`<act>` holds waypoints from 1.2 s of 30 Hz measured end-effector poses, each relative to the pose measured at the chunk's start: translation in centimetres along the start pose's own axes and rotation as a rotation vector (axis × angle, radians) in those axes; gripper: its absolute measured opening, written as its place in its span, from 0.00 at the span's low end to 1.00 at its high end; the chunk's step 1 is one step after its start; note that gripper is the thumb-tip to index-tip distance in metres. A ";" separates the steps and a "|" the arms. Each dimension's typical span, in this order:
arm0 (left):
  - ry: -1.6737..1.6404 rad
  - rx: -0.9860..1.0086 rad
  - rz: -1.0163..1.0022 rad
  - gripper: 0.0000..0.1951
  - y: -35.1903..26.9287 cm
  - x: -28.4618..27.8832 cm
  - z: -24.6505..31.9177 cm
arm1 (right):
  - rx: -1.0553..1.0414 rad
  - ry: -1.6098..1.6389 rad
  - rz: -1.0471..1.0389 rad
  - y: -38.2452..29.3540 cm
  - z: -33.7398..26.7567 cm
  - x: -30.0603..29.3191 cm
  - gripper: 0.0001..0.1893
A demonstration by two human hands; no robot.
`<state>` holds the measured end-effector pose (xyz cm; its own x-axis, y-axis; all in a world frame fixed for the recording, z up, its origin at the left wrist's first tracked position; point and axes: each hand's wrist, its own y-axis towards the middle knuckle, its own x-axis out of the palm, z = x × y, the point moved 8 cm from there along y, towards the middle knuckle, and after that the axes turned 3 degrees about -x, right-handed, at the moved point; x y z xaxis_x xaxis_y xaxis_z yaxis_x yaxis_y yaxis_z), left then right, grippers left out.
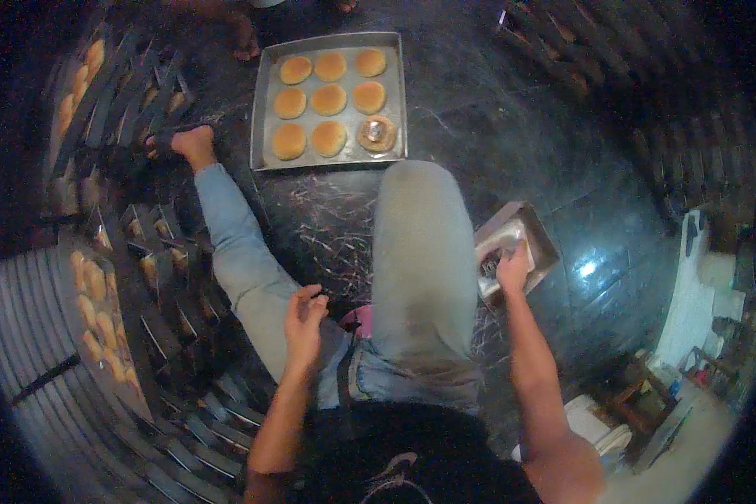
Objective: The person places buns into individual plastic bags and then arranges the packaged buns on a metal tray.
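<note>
My left hand [305, 329] hovers over my left thigh, fingers bent and apart, with nothing visible in it. My right hand [513, 269] reaches into a small open box [545, 249] beside my right knee. Its fingers touch clear plastic packaging [507, 236] with dark print; whether they grip it is hard to tell. Before me a square metal baking tray [331, 165] lies on the floor, holding several round golden buns [329, 99] in rows. The bun at the near right corner [377, 134] looks different, browner, with something shiny on top.
Racks of trays [183, 321] stand close on my left, some holding bread [97, 302]. More dark racks [699, 138] are at the far right. Another person's foot [247, 47] shows beyond the tray. Assorted items [642, 403] lie at the lower right. The dark floor [479, 138] is scuffed.
</note>
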<state>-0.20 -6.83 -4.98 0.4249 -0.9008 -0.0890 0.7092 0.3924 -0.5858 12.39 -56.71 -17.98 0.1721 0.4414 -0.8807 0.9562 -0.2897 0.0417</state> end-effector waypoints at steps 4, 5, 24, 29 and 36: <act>0.104 0.110 -0.052 0.19 -0.2 1.1 4.4 | -0.075 -0.307 0.069 -2.0 1.7 2.2 0.12; 0.110 0.108 -0.046 0.19 -0.4 1.0 4.4 | -0.029 -0.299 0.044 -2.0 1.8 2.5 0.10; -0.167 0.509 -0.181 0.08 -1.7 14.5 16.1 | 0.025 1.219 -0.115 -0.2 -29.5 -14.7 0.17; -0.064 0.391 -0.023 0.11 3.0 4.0 10.3 | 0.041 0.918 -0.556 -6.7 -33.8 -7.8 0.10; -0.602 -0.147 0.213 0.13 7.8 -6.8 1.3 | 0.302 1.282 -0.947 -1.4 -44.5 10.4 0.18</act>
<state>3.16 2.60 -7.87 0.8183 -0.5282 0.2265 0.5089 0.4827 -0.7128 23.35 -13.89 -6.18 -0.1982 0.8850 0.4213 0.7764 0.4041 -0.4836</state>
